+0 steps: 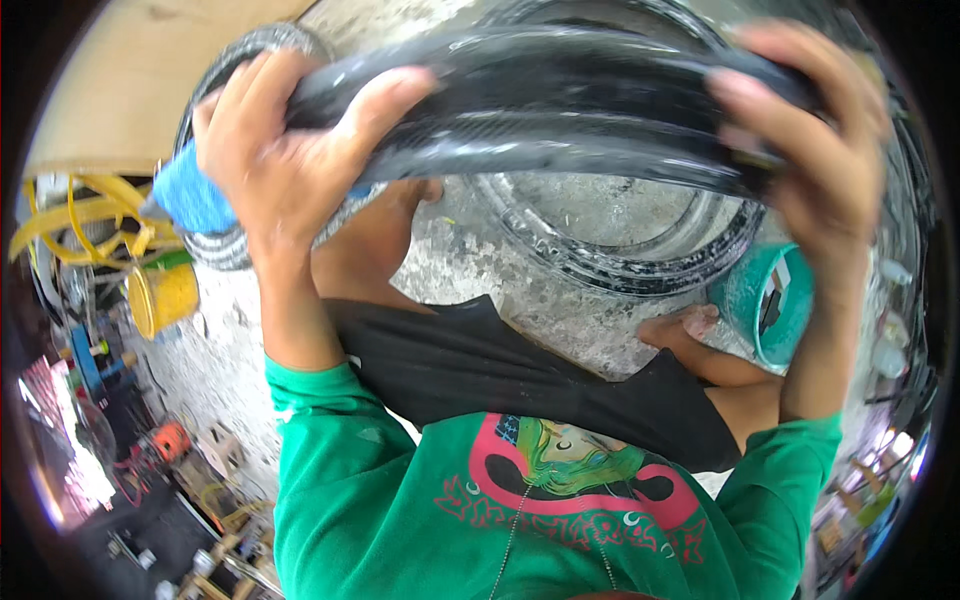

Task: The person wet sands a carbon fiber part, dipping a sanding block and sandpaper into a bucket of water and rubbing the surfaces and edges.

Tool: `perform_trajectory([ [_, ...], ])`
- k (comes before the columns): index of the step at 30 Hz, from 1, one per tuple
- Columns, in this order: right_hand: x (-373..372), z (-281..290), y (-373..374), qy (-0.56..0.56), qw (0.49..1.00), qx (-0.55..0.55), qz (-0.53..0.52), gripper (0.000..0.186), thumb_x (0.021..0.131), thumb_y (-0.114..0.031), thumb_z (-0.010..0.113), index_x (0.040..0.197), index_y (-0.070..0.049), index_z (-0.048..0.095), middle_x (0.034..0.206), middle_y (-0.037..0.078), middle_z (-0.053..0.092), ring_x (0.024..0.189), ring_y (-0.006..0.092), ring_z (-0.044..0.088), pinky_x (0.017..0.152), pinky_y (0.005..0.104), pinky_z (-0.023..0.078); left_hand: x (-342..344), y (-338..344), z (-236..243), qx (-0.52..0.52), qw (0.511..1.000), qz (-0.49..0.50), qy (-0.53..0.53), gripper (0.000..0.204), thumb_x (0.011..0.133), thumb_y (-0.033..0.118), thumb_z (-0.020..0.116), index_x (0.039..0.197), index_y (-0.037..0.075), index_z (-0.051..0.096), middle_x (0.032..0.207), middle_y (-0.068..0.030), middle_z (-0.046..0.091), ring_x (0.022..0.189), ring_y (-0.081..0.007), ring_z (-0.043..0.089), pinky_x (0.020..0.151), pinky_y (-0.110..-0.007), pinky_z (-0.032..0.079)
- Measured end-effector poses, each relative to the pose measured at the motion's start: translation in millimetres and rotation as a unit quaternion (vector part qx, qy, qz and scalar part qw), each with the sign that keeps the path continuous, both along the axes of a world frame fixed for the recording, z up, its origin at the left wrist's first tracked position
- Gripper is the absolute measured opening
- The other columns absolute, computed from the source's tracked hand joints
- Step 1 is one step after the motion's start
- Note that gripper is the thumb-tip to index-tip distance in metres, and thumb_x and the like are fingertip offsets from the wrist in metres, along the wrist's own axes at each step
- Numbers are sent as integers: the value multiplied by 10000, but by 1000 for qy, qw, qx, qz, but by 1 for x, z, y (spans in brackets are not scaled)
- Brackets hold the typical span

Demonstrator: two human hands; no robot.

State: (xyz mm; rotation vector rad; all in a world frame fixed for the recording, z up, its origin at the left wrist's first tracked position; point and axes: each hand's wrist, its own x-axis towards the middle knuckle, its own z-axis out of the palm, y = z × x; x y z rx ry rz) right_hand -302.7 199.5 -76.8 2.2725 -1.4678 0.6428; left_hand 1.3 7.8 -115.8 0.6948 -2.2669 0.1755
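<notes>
I hold a wet-looking, glossy black tire (560, 95) up in front of me with both hands. My left hand (275, 140) is closed round its left part, thumb on the near side. On the right, my right hand (810, 120) grips the tire, its fingers somewhat blurred. Next to my left wrist shows a blue cloth-like piece (195, 195); whether the hand touches it I cannot tell. Below the raised tire, another black tire (640, 275) with white smears lies on the floor.
Behind my left hand is a grey-streaked tire (215, 250). A yellow bucket (165, 300) and yellow strips (85, 215) are on the left. The teal bucket (755, 310) stands by my right foot. Tools and clutter, including an orange machine (170, 440), fill the lower left.
</notes>
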Motion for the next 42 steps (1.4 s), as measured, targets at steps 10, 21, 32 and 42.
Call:
perform_trajectory([
  [10,-35,-24,71,-7,958,-74,-278,385,743,71,721,1069,-125,775,1114,70,721,1010,210,680,843,330,532,23,-14,-5,50,996,77,15,367,780,370,869,846,51,700,731,-104,645,677,-227,559,661,-374,459],
  [21,-212,-235,324,-203,604,353,-685,181,923,-372,696,1069,-286,759,1083,72,740,1084,301,677,1000,610,307,37,-26,-19,17,991,122,-49,448,914,497,688,932,50,665,845,-116,654,842,-308,563,802,-409,447],
  [32,-171,-411,377,13,558,645,-522,228,921,-347,663,1120,-272,746,1135,32,744,1114,242,682,1029,573,299,34,-18,-23,19,997,62,-42,544,913,588,651,900,44,645,818,-99,622,809,-297,539,753,-405,422],
  [42,-191,-170,297,-153,705,141,-678,243,935,-342,666,1101,-185,748,987,127,743,995,315,699,985,551,373,41,-23,-23,21,996,66,-63,505,960,533,623,966,28,631,876,-92,629,847,-283,545,801,-396,427],
])
